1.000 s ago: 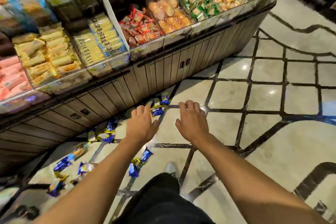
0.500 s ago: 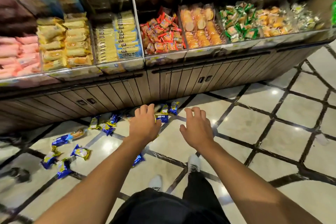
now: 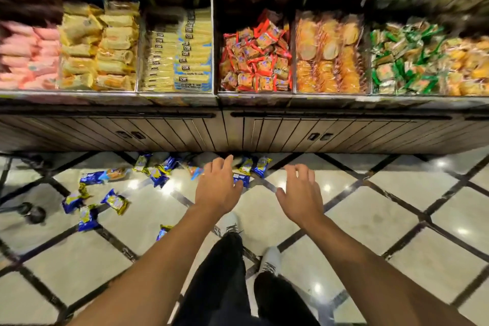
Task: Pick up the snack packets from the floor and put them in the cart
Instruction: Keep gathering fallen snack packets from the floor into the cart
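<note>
Several blue-and-gold snack packets (image 3: 115, 201) lie scattered on the tiled floor, mostly to the left and along the foot of the display counter. A small cluster of packets (image 3: 251, 167) lies just beyond my fingers. My left hand (image 3: 218, 188) reaches forward over the floor, fingers apart, holding nothing, with one blue packet (image 3: 241, 178) showing beside its thumb. My right hand (image 3: 300, 193) is stretched out beside it, also open. A cart wheel (image 3: 35, 213) shows at the left edge; the rest of the cart is out of view.
A wood-panelled display counter (image 3: 238, 132) runs across the view, topped with clear bins of wrapped snacks (image 3: 255, 61). My two feet in white shoes (image 3: 270, 259) stand on the glossy tiled floor (image 3: 383, 219) below my arms.
The view has swung to face the counter squarely and come closer. Both hands stay extended and open, now nearer the packets at the counter's base.
</note>
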The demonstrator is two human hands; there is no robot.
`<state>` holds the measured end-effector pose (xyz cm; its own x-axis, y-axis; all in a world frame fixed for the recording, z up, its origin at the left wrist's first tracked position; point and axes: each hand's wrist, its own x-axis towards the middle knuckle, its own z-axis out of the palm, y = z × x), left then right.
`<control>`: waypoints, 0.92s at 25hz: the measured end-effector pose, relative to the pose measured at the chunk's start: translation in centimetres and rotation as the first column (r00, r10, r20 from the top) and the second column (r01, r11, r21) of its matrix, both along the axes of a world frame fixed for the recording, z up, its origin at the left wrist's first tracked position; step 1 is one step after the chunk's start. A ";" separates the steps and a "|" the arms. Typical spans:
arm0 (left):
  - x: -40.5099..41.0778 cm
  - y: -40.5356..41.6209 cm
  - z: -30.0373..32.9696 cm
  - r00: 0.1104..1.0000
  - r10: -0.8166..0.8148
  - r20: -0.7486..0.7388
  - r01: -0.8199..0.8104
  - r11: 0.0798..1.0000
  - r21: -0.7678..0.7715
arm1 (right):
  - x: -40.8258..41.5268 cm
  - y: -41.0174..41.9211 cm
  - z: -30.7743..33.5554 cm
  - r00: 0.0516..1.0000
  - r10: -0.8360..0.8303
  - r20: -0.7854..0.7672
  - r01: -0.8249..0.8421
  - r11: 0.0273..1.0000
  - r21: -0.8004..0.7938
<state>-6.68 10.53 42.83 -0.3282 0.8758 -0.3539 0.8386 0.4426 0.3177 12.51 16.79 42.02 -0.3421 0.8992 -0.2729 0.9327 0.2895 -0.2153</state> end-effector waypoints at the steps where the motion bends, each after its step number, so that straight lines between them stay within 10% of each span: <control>1: -0.5 1.3 -1.0 1.000 -0.004 0.021 0.005 1.000 -0.001 | -0.5 1.1 -0.9 1.000 -0.006 0.010 0.006 1.000 -0.003; 23: -1.5 14.8 -46.2 0.991 -0.115 0.062 0.118 0.992 -0.036 | -5.3 12.5 -46.0 0.967 -0.196 -0.164 0.183 0.979 -0.091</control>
<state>-8.16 25.38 -3.42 -0.2021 0.8920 -0.4043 0.8653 0.3561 0.3529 7.20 29.28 -3.97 -0.2151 0.9314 -0.2936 0.9161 0.0883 -0.3910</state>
